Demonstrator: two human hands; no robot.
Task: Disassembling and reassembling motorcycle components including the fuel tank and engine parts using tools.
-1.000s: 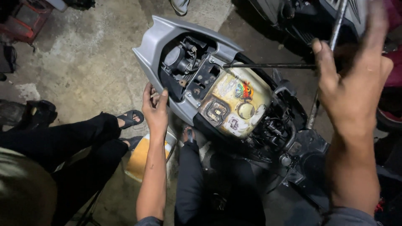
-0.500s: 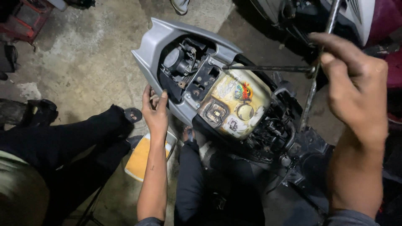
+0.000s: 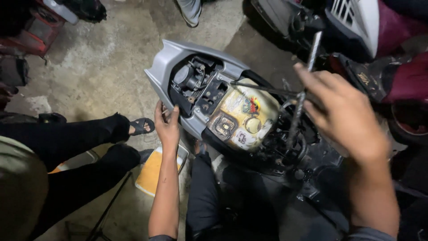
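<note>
At two o'clock from the yellowed fuel tank [image 3: 243,117], the right hand [image 3: 345,118] curls loosely around the near-upright T-handled wrench [image 3: 299,105], fingers half closed, while the left hand [image 3: 167,125] grips the grey tail panel [image 3: 164,73] at nine o'clock

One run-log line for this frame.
left hand: grips grey tail panel | right hand: on long T-handle wrench | fuel tank exposed

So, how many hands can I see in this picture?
2. The left hand grips the edge of the grey scooter body. The right hand holds a long metal rod. Other hands may be out of view.
</note>
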